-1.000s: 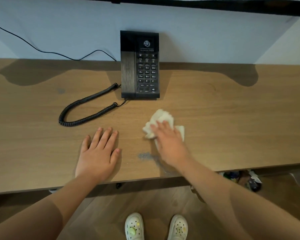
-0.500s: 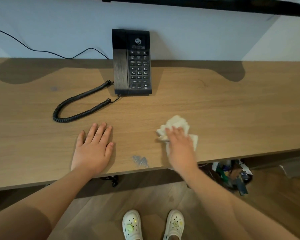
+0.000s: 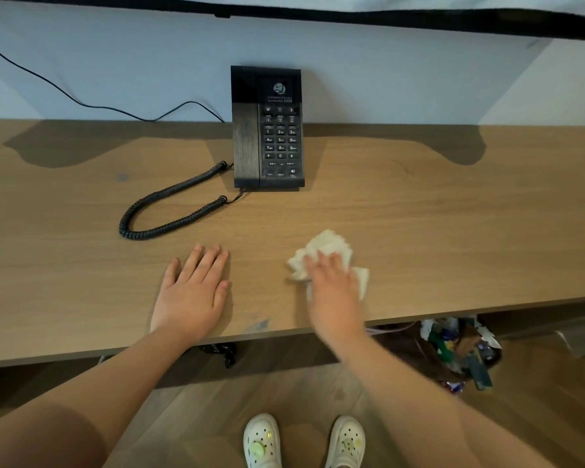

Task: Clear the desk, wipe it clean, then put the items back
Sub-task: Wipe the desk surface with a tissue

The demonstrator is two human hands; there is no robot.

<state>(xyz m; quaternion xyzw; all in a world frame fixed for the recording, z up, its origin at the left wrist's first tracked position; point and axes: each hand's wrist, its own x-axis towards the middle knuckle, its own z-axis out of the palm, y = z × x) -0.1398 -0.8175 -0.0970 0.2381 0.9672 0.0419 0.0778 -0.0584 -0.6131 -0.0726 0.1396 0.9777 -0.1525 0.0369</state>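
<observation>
Wiping under way: right hand (image 3: 335, 292), fingers flat, presses the cloth (image 3: 331, 246) on the desk's (image 3: 453, 231) near middle, left hand (image 3: 191, 292) flat and empty to its left; telephone (image 3: 267, 130) at far edge uncleared, near-edge smudge (image 3: 262, 324) unwiped.

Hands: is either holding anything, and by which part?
Nothing is gripped. The right hand presses flat on the middle of the cloth; the left hand rests on the desk.

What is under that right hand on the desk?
A crumpled white cloth lies under the right hand, pressed on the desk, its edges sticking out ahead of the hand and to both sides. The cloth's middle and the desk beneath it are covered.
</observation>
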